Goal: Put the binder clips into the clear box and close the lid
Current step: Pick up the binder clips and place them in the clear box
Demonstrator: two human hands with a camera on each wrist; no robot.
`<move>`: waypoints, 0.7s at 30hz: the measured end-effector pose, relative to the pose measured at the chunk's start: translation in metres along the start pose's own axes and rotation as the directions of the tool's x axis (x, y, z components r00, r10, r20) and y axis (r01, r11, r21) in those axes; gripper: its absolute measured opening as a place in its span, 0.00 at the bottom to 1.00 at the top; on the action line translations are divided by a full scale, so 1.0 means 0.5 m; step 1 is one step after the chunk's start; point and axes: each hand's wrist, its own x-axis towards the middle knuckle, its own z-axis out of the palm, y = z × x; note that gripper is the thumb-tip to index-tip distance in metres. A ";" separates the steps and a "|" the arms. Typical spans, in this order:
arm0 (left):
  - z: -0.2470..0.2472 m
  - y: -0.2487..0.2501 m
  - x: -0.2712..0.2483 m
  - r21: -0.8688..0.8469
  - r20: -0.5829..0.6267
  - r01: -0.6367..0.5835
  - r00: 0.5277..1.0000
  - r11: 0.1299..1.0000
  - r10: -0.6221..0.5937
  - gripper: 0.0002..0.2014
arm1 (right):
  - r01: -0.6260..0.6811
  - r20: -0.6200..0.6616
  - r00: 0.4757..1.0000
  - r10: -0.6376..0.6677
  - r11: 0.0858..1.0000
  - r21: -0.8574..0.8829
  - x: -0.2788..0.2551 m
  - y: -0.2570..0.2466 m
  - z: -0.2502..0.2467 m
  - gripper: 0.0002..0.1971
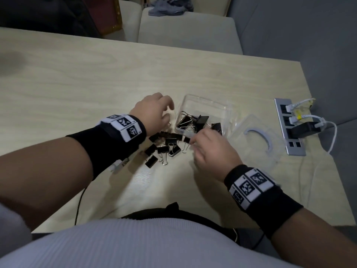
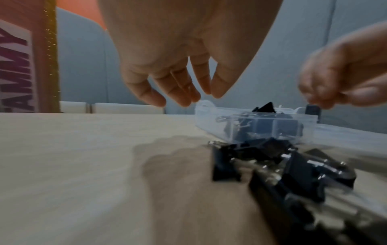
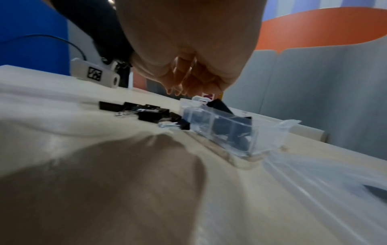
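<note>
The clear box [image 1: 204,101] stands open on the wooden table, with several black binder clips [image 1: 193,120] inside it. Its clear lid [image 1: 255,140] lies flat to the right of it. A pile of loose binder clips [image 1: 166,146] lies just left of the box's near corner, blurred in the left wrist view [image 2: 282,165]. My left hand [image 1: 170,113] hovers by the box's left side [image 2: 209,119], fingers [image 2: 184,92] relaxed and holding nothing. My right hand [image 1: 194,141] hovers over the box's near corner, fingers [image 3: 178,89] curled, and no clip shows in them.
A recessed socket panel [image 1: 289,126] with white cables and a black adapter [image 1: 305,128] sits at the table's right edge. Two padded chairs [image 1: 183,29] stand beyond the far edge. A black cable [image 1: 79,206] hangs off the near edge under my left arm.
</note>
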 end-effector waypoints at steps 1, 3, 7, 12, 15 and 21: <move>-0.006 -0.015 -0.006 0.011 0.059 0.018 0.998 1.000 -0.018 0.12 | 0.040 0.046 0.998 -0.040 0.999 -0.001 -0.001 -0.009 0.011 0.17; -0.016 -0.040 -0.019 0.053 0.173 0.020 0.984 0.998 -0.029 0.14 | 0.057 0.143 0.988 -0.052 0.998 -0.036 0.007 -0.024 0.030 0.19; -0.025 -0.050 -0.041 0.134 0.311 -0.028 0.950 0.991 -0.015 0.20 | 0.052 0.324 0.946 0.000 0.987 -0.153 0.033 -0.041 0.044 0.32; -0.010 -0.043 -0.056 0.308 0.464 -0.103 0.884 0.946 -0.055 0.34 | 0.028 0.334 0.941 0.057 0.969 -0.244 0.042 -0.045 0.041 0.28; 0.006 -0.040 -0.063 0.266 0.440 -0.082 0.897 0.960 -0.045 0.33 | -0.030 0.307 0.946 0.102 0.972 -0.231 0.032 -0.040 0.045 0.28; 0.025 -0.023 -0.073 0.244 0.458 -0.124 0.889 0.962 -0.001 0.35 | -0.049 0.391 0.909 0.143 0.970 -0.240 0.024 -0.029 0.056 0.25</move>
